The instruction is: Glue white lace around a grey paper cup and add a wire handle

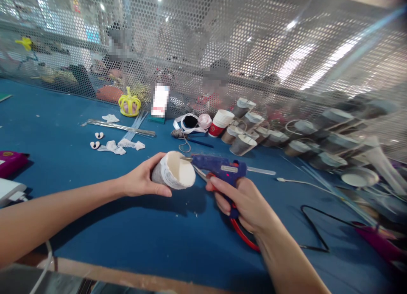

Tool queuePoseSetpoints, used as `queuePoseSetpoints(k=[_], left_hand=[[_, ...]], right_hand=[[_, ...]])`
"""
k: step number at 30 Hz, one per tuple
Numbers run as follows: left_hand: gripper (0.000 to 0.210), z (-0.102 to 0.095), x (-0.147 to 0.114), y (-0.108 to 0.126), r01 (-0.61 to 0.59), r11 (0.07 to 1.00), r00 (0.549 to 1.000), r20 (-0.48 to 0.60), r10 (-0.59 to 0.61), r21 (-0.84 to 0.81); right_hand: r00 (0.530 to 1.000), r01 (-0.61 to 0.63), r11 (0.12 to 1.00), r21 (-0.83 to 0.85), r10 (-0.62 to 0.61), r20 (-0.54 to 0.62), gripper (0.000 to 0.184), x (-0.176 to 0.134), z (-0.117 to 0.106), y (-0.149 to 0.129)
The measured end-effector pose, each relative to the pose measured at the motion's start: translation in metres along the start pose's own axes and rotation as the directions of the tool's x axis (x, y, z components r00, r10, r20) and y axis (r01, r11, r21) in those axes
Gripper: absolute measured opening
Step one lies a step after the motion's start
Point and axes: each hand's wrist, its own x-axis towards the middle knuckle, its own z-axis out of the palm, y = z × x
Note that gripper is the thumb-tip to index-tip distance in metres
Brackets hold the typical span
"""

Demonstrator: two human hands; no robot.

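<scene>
My left hand [149, 177] is wrapped round a small grey cup [158, 175] with white lace along its rim, tilted so its pale inside faces right. In my right hand [244, 200] is a blue hot glue gun [219, 164], a clear glue stick [261, 171] sticking out of its back. The gun's nozzle is at the cup's rim; whether it touches cannot be made out. Behind my right hand, partly hidden, lie red-handled scissors [243, 234]. White lace scraps [114, 147] lie beyond my left hand.
Several grey lace-topped cups [243, 144] stand at the back right, near a red-and-white paper cup [221, 122]. A yellow crown-shaped piece [129, 104], a bundle of wires [121, 127] and a phone [160, 99] sit toward the mesh screen [184, 43]. A black cord [313, 226] runs at right.
</scene>
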Motion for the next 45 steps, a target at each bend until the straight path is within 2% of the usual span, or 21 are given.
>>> queuePoseSetpoints(k=[4, 7, 11, 15, 23, 29, 32, 35, 38, 41, 45], left_hand=[[0.069, -0.0039, 0.0004, -0.0017, 0.008, 0.991, 1.0, -0.029, -0.005, 0.13], [0.067, -0.0041, 0.0015, -0.0018, 0.012, 0.985, 0.999, -0.039, -0.005, 0.169], [0.068, -0.0042, 0.0032, -0.0002, -0.009, 0.967, 0.997, -0.072, 0.028, 0.253], [0.067, -0.0058, 0.0039, -0.0011, -0.056, 0.959, 0.99, -0.111, 0.09, 0.279], [0.064, -0.0053, 0.0044, -0.003, -0.081, 0.946, 0.974, -0.176, 0.142, 0.315], [0.065, -0.0056, 0.0054, -0.0046, -0.063, 0.916, 0.961, -0.224, 0.163, 0.395], [0.07, -0.0061, 0.0056, -0.0048, -0.058, 0.917, 0.958, -0.237, 0.163, 0.395], [0.072, -0.0058, 0.0049, -0.003, -0.079, 0.921, 0.968, -0.19, 0.162, 0.383], [0.066, -0.0051, 0.0034, -0.001, -0.064, 0.913, 0.969, -0.193, 0.153, 0.404], [0.063, -0.0047, 0.0022, -0.0005, -0.038, 0.928, 0.963, -0.235, 0.133, 0.371], [0.066, -0.0035, 0.0021, -0.0015, -0.041, 0.966, 0.967, -0.233, 0.102, 0.254]], right_hand=[[0.994, 0.046, 0.963, -0.265, -0.071, -0.085, 0.03, 0.0, -0.0004, 0.0002], [0.991, 0.031, 0.933, -0.358, -0.076, -0.113, 0.032, -0.0016, -0.0016, -0.0011], [0.996, 0.029, 0.962, -0.272, -0.052, -0.078, 0.031, -0.0044, -0.0034, -0.0046], [0.991, 0.023, 0.985, -0.174, -0.045, -0.124, 0.029, -0.0045, -0.0035, -0.0056], [0.987, 0.016, 0.906, -0.424, -0.081, -0.136, 0.034, -0.0028, -0.0038, -0.0046], [0.99, -0.018, 0.877, -0.48, -0.052, -0.132, 0.033, -0.0049, -0.0014, -0.0077], [0.997, 0.002, 0.929, -0.371, -0.033, -0.076, 0.032, -0.0036, -0.0027, -0.0062], [0.997, 0.011, 0.991, -0.134, -0.022, -0.08, 0.031, -0.0026, -0.0034, -0.0058], [0.996, 0.001, 0.998, 0.068, 0.005, -0.089, 0.027, -0.0026, -0.0028, -0.0061], [0.998, -0.03, 0.988, 0.151, 0.036, -0.041, 0.026, -0.0026, -0.002, -0.0052], [0.999, -0.053, 0.975, 0.218, 0.053, 0.007, 0.025, -0.0011, -0.0004, -0.0031]])
